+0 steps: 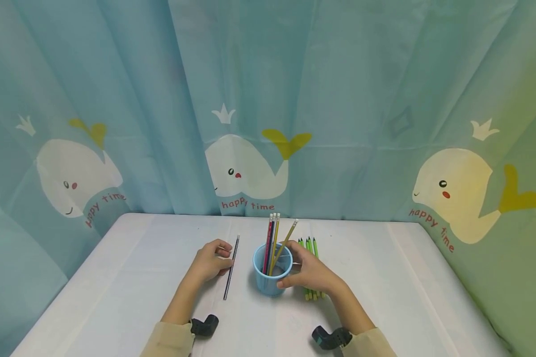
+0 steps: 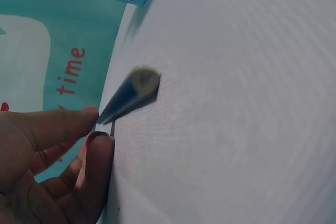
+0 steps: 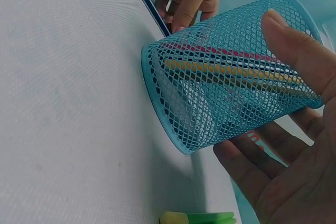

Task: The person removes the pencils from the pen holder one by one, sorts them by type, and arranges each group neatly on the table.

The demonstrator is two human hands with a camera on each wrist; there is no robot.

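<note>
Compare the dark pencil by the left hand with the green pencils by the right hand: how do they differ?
The dark pencil is navy and lies alone, left of the blue mesh cup; the green pencils are bright green, bunched together right of the cup. The left hand touches the dark pencil; the right hand covers part of the green pencils while holding the cup. All lie flat on the white table.

Both hands [image 1: 212, 262] [image 1: 310, 272] low (fingers curled).
</note>
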